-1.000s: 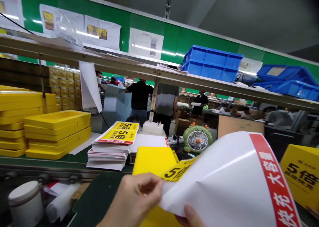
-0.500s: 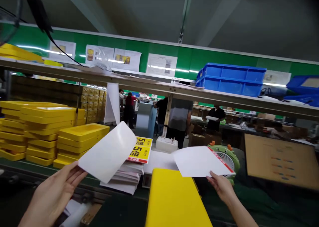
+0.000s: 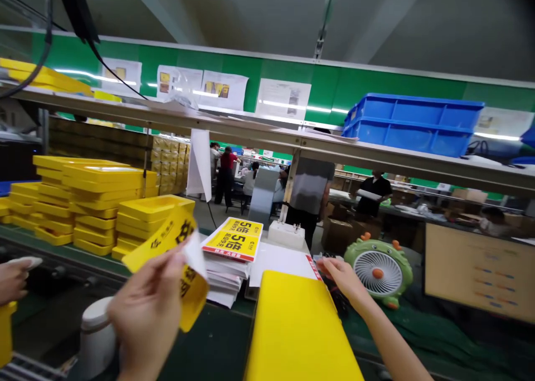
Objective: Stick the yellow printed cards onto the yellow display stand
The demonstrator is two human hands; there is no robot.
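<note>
— Anything crowding the bench (image 3: 221,339)?
— To the left, stacks of yellow trays (image 3: 100,175), the nearest stack partly hidden behind the raised yellow label sheet (image 3: 150,239). Beside the stacks, toward the middle, a pile of printed labels (image 3: 236,237), then a white sheet with a red strip (image 3: 278,261), lying below a white block (image 3: 286,234). Past the right hand (image 3: 340,275), a green fan (image 3: 378,272); farther right, a cardboard panel (image 3: 480,269). Across the top, a shelf (image 3: 234,133) with blue crates (image 3: 413,127).
— And low on the left?
— Behind the left hand (image 3: 148,300), partly covered, a white jar (image 3: 97,328). At the very edge, another person's hand (image 3: 11,281).
— Yellow label sheet: pointing how?
— Curled, pinched between left thumb and fingers; one end off to the left, the other hanging down, with white back showing near the fingertips. Long axis unclear through the curl.
— And the yellow box (image 3: 303,325)?
— Nearest, right of centre; long axis running away toward the white sheet, slightly leftward.
— Right hand?
— Fingers bent at the red strip, beyond the box; no making out whether gripping or merely near.
</note>
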